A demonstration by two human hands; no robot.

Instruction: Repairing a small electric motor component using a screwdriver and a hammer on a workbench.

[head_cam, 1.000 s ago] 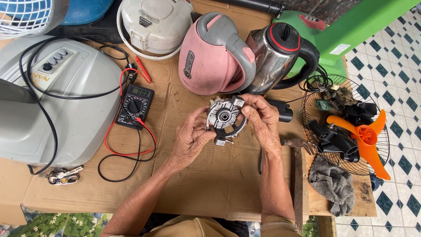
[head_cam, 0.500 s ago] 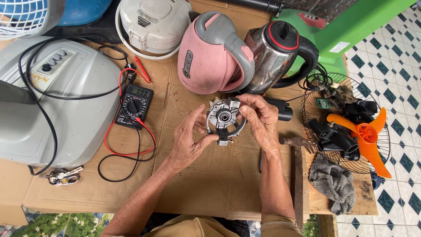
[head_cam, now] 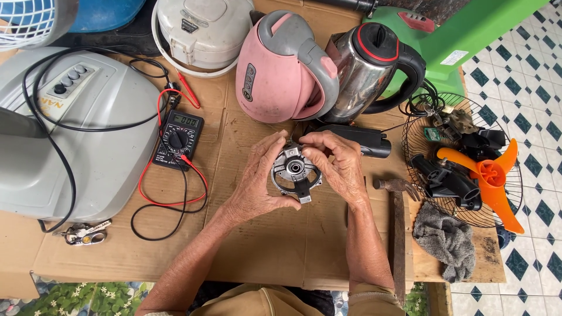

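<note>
A sheet of brown cardboard [head_cam: 257,251] covers the worktable and carries everything else. Largest on it is the grey fan base [head_cam: 64,134] at the left edge, with a black cord looped across its top. Behind the hands stand a pink electric kettle [head_cam: 281,70] and, touching its right side, a stainless steel kettle [head_cam: 369,70] with a black handle; a white rice cooker [head_cam: 202,32] sits further back to the left. At the right a round wire fan guard [head_cam: 421,126] lies flat, holding an orange fan blade [head_cam: 489,175] and some black plastic parts. Just in front of it are a crumpled grey rag [head_cam: 448,240] and a hammer [head_cam: 398,222] lying beside the right forearm. Left of the hands lies a black digital multimeter [head_cam: 178,139], its red and black leads curling over the cardboard. In the middle, held above the cardboard just in front of the kettles, is a round metal fan motor housing [head_cam: 294,172]. The left hand [head_cam: 257,181] cups its left rim with thumb below and fingers curled over the top; the right hand [head_cam: 342,167] pinches its upper right edge between thumb and fingertips.
</note>
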